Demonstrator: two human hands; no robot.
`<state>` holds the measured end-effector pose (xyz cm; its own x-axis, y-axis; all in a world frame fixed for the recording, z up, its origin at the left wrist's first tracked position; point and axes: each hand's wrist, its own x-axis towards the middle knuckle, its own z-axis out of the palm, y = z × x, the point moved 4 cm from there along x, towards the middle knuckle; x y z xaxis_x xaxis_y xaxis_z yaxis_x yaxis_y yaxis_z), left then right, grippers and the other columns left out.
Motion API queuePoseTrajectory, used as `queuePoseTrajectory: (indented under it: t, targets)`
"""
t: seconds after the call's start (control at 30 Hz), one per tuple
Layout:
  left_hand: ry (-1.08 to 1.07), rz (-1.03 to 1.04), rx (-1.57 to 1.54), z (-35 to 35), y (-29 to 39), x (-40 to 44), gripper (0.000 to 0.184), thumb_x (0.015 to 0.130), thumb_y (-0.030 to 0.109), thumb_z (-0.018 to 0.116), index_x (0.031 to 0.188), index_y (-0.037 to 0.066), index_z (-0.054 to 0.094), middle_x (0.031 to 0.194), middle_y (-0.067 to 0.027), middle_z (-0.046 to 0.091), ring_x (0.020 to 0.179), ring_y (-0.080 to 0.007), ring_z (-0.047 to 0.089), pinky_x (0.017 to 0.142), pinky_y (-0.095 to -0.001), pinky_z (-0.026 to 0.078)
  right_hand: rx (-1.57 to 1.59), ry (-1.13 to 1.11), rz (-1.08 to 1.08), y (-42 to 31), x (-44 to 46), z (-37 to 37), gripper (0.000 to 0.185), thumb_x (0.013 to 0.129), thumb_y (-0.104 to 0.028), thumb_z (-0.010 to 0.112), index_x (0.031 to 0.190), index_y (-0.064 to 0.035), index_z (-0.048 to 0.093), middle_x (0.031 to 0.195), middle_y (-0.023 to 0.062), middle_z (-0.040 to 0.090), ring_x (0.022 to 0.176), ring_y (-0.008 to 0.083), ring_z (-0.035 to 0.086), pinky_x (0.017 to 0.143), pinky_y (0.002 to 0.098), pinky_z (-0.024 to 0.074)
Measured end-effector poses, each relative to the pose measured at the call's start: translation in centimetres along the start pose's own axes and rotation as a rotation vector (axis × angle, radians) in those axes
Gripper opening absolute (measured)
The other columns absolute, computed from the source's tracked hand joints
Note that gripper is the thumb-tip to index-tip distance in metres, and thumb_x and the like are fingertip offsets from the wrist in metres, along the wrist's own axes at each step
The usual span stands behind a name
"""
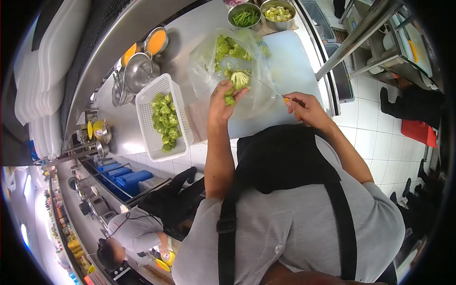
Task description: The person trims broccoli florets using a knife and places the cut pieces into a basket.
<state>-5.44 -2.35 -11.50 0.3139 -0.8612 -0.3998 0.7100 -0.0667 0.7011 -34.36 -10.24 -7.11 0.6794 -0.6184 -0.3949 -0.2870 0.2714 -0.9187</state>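
The left hand (225, 100) grips broccoli (240, 80), the right hand (308, 110) a knife (287, 100), handle mostly hidden, blade faint over the plastic bag (249, 105).

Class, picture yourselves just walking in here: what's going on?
A person is working with green, cauliflower-like vegetables at a steel counter. The left hand holds one piece over a clear plastic bag, and the right hand grips a knife whose blade points toward it; whether they touch is too fine to tell. More green pieces lie in the bag. To the left, a white basket holds small florets.
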Motion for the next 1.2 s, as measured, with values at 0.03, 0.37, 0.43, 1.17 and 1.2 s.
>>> queuePoseTrajectory:
  t: [0.03, 0.37, 0.43, 1.17, 1.2]
  targets:
    - [0.046, -0.005, -0.018, 0.0, -0.2, 0.0, 0.04, 0.099, 0.012, 0.062, 0.131, -0.006, 0.049, 0.126, -0.0202, 0.06, 0.114, -0.0364, 0.064, 0.1, -0.0467, 0.056, 0.002, 0.004, 0.006, 0.0, -0.1, -0.1, 0.033, 0.102, -0.024, 0.066, 0.127, -0.0022, 0.069, 0.079, 0.0009, 0.063, 0.061, 0.006, 0.05, 0.054, 0.025, 0.0427]
    - [0.248, -0.039, -0.248, -1.9, -0.4, 0.6, 0.028, 0.102, 0.023, 0.06, 0.12, 0.002, 0.059, 0.111, -0.0145, 0.063, 0.091, -0.0258, 0.063, 0.072, -0.0305, 0.056, -0.147, -0.005, -0.242, 1.0, 0.0, -0.1, 0.031, 0.097, -0.015, 0.073, 0.125, -0.0013, 0.071, 0.096, 0.0024, 0.073, 0.078, 0.0078, 0.057, 0.073, 0.0252, 0.049]
    - [0.26, -0.021, -0.247, -1.4, 0.0, 0.7, 0.028, 0.102, 0.024, 0.059, 0.119, 0.001, 0.059, 0.109, -0.0142, 0.064, 0.091, -0.0254, 0.063, 0.071, -0.0312, 0.057, -0.184, -0.018, -0.204, 0.2, -0.4, -0.1, 0.033, 0.094, -0.014, 0.076, 0.125, -0.0025, 0.072, 0.098, 0.0064, 0.076, 0.078, 0.01, 0.061, 0.075, 0.027, 0.0515]
    - [0.266, 0.11, -0.035, 1.8, 1.1, -2.0, 0.027, 0.098, 0.013, 0.06, 0.115, -0.008, 0.062, 0.103, -0.0162, 0.068, 0.087, -0.0245, 0.068, 0.073, -0.0332, 0.058, -0.267, 0.028, -0.239, 0.3, 0.4, 0.7, 0.035, 0.093, -0.015, 0.077, 0.127, -0.0067, 0.072, 0.108, 0.0085, 0.077, 0.076, 0.0122, 0.062, 0.074, 0.0285, 0.0528]
    - [0.258, 0.103, -0.015, 2.0, 1.0, -2.0, 0.028, 0.098, 0.012, 0.06, 0.115, -0.009, 0.062, 0.103, -0.0171, 0.069, 0.086, -0.0247, 0.069, 0.073, -0.0326, 0.057, -0.264, 0.034, -0.231, 0.2, 0.6, 0.9, 0.034, 0.093, -0.015, 0.077, 0.126, -0.0067, 0.073, 0.106, 0.008, 0.077, 0.074, 0.0118, 0.061, 0.072, 0.0286, 0.0523]
